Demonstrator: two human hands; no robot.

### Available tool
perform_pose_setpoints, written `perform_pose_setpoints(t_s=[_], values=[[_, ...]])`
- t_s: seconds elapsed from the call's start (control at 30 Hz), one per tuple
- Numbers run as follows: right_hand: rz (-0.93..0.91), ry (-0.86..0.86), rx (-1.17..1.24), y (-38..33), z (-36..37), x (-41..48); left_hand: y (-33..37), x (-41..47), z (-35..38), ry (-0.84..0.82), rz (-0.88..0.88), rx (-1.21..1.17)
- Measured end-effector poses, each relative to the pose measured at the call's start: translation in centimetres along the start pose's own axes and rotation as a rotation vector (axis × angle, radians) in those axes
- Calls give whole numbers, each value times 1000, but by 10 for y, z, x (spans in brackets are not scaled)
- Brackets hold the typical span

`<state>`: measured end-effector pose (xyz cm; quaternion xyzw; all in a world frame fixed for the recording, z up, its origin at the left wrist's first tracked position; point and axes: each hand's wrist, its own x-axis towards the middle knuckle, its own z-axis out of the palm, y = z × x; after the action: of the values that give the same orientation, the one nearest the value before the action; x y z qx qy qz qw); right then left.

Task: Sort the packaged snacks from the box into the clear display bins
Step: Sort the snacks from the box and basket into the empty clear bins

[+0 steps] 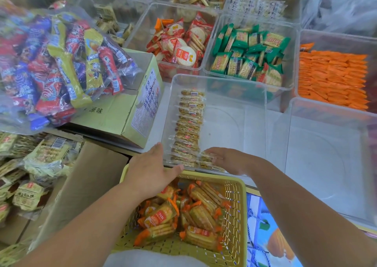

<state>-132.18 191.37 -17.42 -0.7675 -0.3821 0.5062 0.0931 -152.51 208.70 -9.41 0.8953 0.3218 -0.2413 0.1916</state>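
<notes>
A clear display bin [234, 95] stands in front of me with a row of clear-wrapped biscuit packets [188, 124] stacked along its left side. My left hand [152, 169] rests with straight fingers against the bin's near left corner. Inside the bin, my right hand [226, 159] touches a couple of biscuit packets [206, 160] at the row's near end; how its fingers lie is hard to tell. Below my hands a yellow plastic basket [236, 205] holds several orange-ended cracker packets [195, 211].
A cardboard box [126, 113] stands left of the bin under a big bag of colourful snacks [59, 67]. Behind are bins of red [179, 42], green [248, 50] and orange packets [332, 77]. Another clear bin [326, 154] sits right. Loose packs [36, 164] lie far left.
</notes>
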Motion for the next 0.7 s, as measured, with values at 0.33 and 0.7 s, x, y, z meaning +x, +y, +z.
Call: perform_pose_setpoints(t_s=[0.33, 0.7], values=[[-48, 1, -67, -4, 0, 4, -3, 0, 0, -24, 47, 72], [51, -74, -2, -14, -2, -3, -6, -2, -1, -22, 73, 64]])
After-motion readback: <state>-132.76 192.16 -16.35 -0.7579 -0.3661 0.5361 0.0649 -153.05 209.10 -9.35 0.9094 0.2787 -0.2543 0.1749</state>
